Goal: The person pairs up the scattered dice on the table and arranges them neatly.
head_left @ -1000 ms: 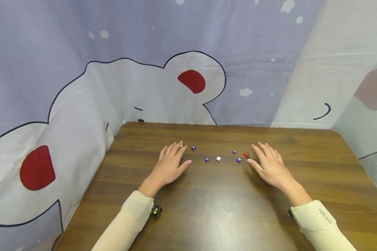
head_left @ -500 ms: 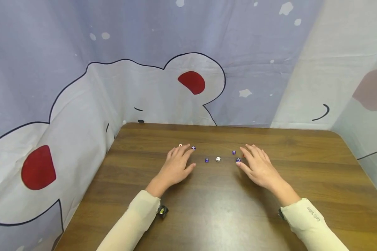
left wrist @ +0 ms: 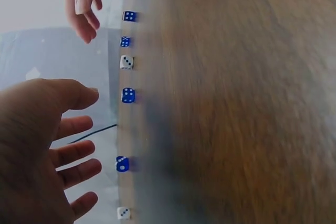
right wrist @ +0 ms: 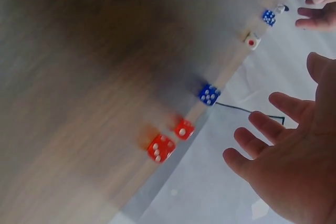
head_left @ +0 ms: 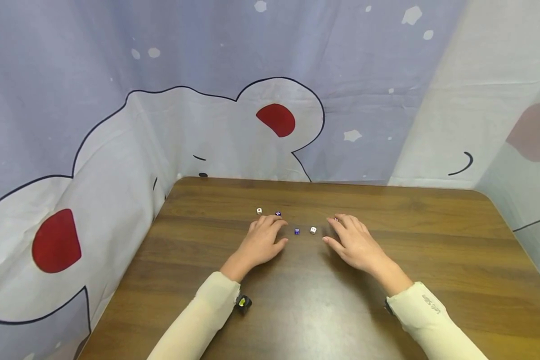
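My left hand, fingers spread and slightly bent, hovers over the table with nothing in its grasp. Just past its fingertips lie a white die and a blue die. Between the hands sit another blue die and a white die. My right hand is held palm down, fingers loosely spread, and hides the dice beneath it in the head view. The right wrist view shows two red dice and a blue die apart from that hand's fingertips.
The dice stand spread out on a brown wooden table. Behind it hangs a curtain with white bear shapes, close along the table's back edge. A small dark wrist device is at the left cuff.
Both hands have moved inward, the right one further, leftward over the red and blue dice. The left hand has shifted right, uncovering the white die. The visible dice have stayed put.
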A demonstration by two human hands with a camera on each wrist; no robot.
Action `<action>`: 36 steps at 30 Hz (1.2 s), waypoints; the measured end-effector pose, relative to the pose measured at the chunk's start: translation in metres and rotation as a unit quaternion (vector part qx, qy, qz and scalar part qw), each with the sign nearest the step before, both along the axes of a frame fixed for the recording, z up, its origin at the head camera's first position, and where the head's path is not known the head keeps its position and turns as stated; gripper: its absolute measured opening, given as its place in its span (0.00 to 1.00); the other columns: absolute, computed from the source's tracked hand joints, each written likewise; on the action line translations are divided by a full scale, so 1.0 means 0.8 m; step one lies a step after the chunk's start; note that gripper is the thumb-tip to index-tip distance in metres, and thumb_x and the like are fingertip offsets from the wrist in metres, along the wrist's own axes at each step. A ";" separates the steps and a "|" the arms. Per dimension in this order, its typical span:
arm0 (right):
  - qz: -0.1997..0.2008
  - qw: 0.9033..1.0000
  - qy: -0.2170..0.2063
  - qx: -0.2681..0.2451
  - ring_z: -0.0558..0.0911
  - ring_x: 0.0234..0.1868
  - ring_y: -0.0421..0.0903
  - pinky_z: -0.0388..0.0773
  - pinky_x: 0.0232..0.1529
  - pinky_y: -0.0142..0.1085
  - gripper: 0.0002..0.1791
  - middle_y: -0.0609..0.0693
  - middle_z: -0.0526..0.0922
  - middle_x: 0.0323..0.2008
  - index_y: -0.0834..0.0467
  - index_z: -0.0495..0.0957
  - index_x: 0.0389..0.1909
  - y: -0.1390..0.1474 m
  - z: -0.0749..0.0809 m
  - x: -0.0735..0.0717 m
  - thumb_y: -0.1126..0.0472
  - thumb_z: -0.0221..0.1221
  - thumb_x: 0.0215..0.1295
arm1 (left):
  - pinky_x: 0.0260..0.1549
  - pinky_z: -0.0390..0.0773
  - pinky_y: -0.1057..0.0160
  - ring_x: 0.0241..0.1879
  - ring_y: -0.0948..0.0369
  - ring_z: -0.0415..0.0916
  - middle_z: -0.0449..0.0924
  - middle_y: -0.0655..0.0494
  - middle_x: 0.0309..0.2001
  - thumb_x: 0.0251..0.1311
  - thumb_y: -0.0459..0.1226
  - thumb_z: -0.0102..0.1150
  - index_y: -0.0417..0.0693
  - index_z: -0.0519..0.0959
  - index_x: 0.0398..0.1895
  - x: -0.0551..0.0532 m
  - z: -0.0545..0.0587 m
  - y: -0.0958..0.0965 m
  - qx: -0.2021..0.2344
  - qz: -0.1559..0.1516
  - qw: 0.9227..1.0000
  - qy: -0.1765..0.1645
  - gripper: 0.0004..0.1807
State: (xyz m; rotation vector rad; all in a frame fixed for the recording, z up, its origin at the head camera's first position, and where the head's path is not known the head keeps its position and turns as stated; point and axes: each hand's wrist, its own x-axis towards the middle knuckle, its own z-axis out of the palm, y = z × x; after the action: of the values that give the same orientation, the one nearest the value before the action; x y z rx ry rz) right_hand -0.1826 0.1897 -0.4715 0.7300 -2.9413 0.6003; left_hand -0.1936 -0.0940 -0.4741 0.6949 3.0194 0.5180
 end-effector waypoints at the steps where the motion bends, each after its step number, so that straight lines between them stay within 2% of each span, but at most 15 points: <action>1: 0.002 1.000 0.004 0.000 0.63 0.71 0.64 0.56 0.69 0.62 0.32 0.63 0.68 0.68 0.62 0.67 0.71 -0.003 -0.001 -0.001 0.44 0.53 0.76 | 0.66 0.62 0.44 0.68 0.52 0.64 0.69 0.52 0.69 0.70 0.48 0.58 0.51 0.74 0.67 -0.001 -0.001 0.002 0.003 0.003 1.000 -0.003 0.24; 11: 0.005 1.000 0.010 0.002 0.71 0.64 0.59 0.65 0.62 0.59 0.30 0.59 0.74 0.62 0.59 0.71 0.69 -0.022 -0.003 -0.008 0.46 0.57 0.74 | 0.60 0.67 0.49 0.63 0.55 0.68 0.74 0.56 0.63 0.69 0.47 0.61 0.54 0.76 0.63 -0.016 -0.007 0.027 0.010 0.004 1.000 -0.004 0.22; 17: 0.003 1.000 0.011 0.014 0.74 0.58 0.58 0.71 0.52 0.55 0.28 0.58 0.77 0.57 0.60 0.74 0.66 -0.030 -0.004 -0.017 0.47 0.59 0.73 | 0.60 0.68 0.50 0.63 0.56 0.68 0.74 0.56 0.62 0.68 0.47 0.61 0.54 0.77 0.63 -0.025 -0.010 0.046 0.000 -0.006 1.000 -0.007 0.22; 24: 0.005 0.999 -0.005 0.038 0.75 0.56 0.58 0.72 0.51 0.54 0.25 0.58 0.78 0.55 0.62 0.77 0.61 -0.039 -0.009 -0.028 0.50 0.60 0.72 | 0.58 0.68 0.51 0.61 0.57 0.69 0.76 0.58 0.60 0.67 0.46 0.61 0.54 0.79 0.60 -0.036 -0.017 0.065 -0.023 -0.016 1.000 0.001 0.20; 28: 0.008 0.999 -0.013 0.051 0.75 0.55 0.57 0.72 0.49 0.52 0.22 0.57 0.78 0.53 0.60 0.78 0.58 -0.041 -0.010 -0.032 0.50 0.60 0.72 | 0.60 0.67 0.51 0.61 0.58 0.68 0.76 0.59 0.60 0.69 0.48 0.61 0.55 0.79 0.60 -0.042 -0.024 0.074 -0.033 -0.020 0.999 -0.006 0.19; 36: 0.019 0.997 -0.001 0.072 0.74 0.48 0.54 0.71 0.43 0.49 0.16 0.53 0.76 0.45 0.58 0.80 0.49 -0.044 -0.013 -0.037 0.51 0.63 0.70 | 0.58 0.67 0.52 0.60 0.60 0.68 0.76 0.61 0.59 0.69 0.51 0.60 0.57 0.81 0.57 -0.049 -0.028 0.084 -0.051 -0.023 0.998 -0.007 0.18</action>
State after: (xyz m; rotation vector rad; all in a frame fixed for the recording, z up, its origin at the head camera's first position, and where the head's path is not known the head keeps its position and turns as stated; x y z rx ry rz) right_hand -0.2124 0.1544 -0.4820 0.8006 -3.0037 0.3946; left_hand -0.2330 -0.0270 -0.4969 0.7488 2.9846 0.3625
